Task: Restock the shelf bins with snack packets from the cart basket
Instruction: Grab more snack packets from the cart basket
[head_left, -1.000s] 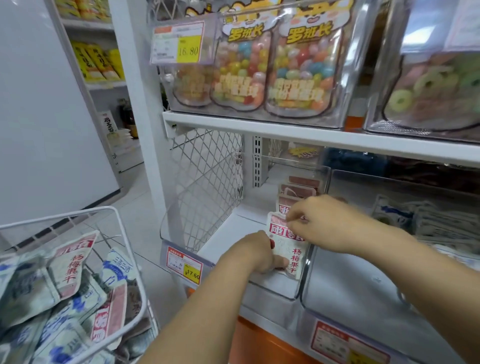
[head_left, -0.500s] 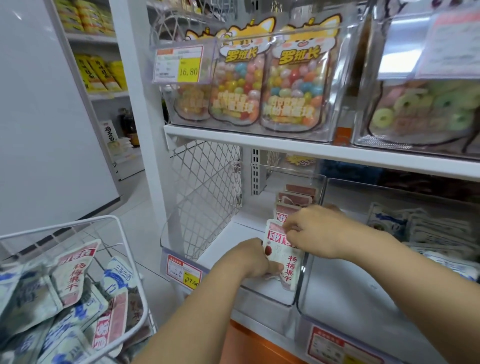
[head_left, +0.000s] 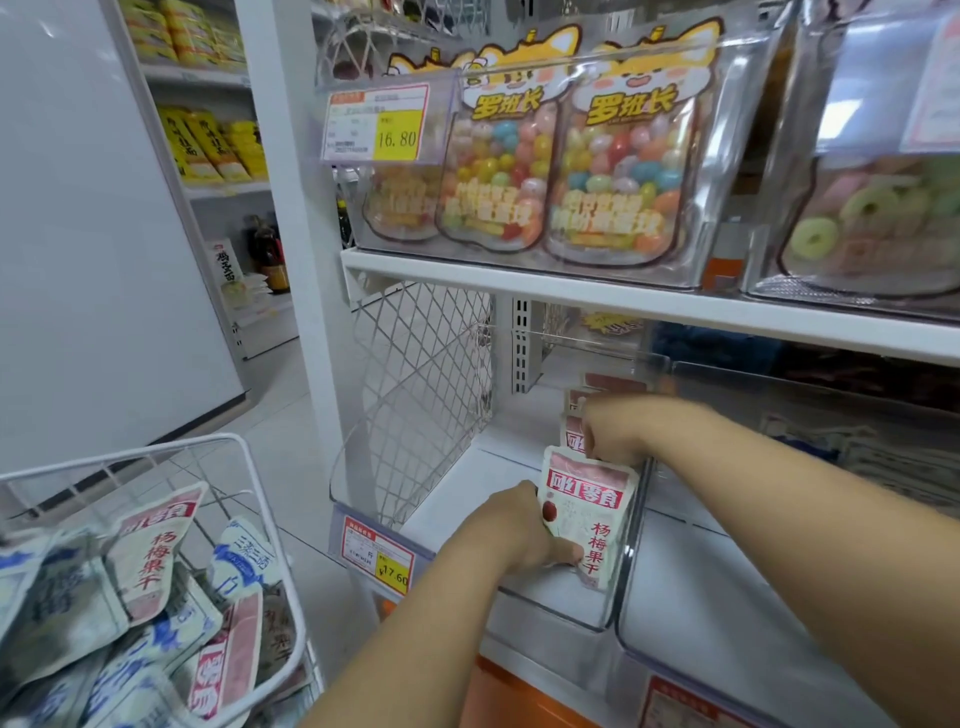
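Head view: pink-and-white snack packet (head_left: 592, 514), upright at the front right corner of the clear shelf bin (head_left: 545, 608). Left hand (head_left: 519, 530) grips its lower left edge; right hand (head_left: 618, 431) pinches its top. Matching packets (head_left: 572, 436) are filed behind. Wire cart basket (head_left: 130, 454), lower left, holds mixed packets (head_left: 150, 545).

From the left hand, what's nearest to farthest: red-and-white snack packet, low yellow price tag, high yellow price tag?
1. Red-and-white snack packet, held by the left hand.
2. Low yellow price tag, just to its left.
3. High yellow price tag, up on the shelf above.
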